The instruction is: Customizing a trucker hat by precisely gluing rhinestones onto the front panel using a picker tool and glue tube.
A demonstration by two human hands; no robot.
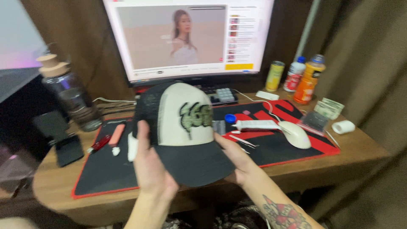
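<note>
A person holds a cap (182, 131) up in both hands, just over the near edge of a wooden desk (51, 182). The cap has a cream front with a fuzzy green patch, black mesh sides and a black brim. The brim points near, toward the person, and the round top tips far, toward the screen (186, 38). So the cap's long way runs from near to far, and the hands sit on its two sides. The left hand (150, 167) grips the left side, with the thumb up along the mesh and the other fingers hidden behind the cap. The right hand (237, 159) holds the right edge of the brim, fingers curled under it. Both hands are closed on the cap and about as near to it as each other. Under the cap lies a black mat with a red edge (106, 174). On the mat to the left lie a red pen (99, 143) and a pink tube (116, 135). To the right lie a white tube with a blue lid (254, 124) and a white mouse (295, 135). Far right stand a yellow can (274, 76), a small bottle with a blue cap (294, 75) and an orange bottle (310, 80). Far left stands a big clear bottle (70, 93).
</note>
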